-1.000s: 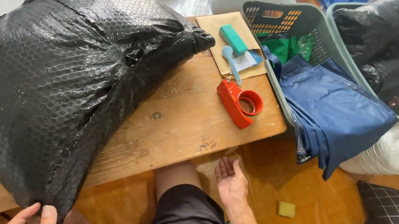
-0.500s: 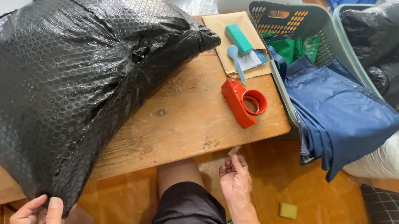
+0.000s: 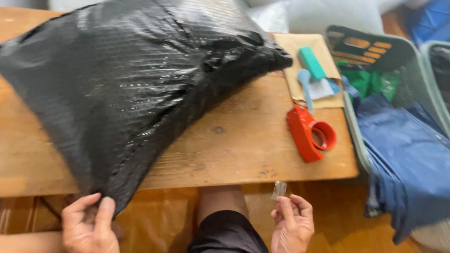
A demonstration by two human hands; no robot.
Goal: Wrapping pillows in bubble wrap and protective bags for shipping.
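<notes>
Left hand [image 3: 90, 231] pinches the near corner of the black bag [image 3: 131, 77], fingers closed on the plastic where it hangs over the table [image 3: 1, 152] edge. Right hand [image 3: 291, 234] is half curled, thumb and forefinger nipping a short strip of clear tape [image 3: 279, 189] just off that edge. The bag lies stuffed full across the table; the near corner looks not yet taped. Past the bag, toward the far right of the table, sits the red tape dispenser [image 3: 310, 133], with a green basket [image 3: 411, 71] beside it.
</notes>
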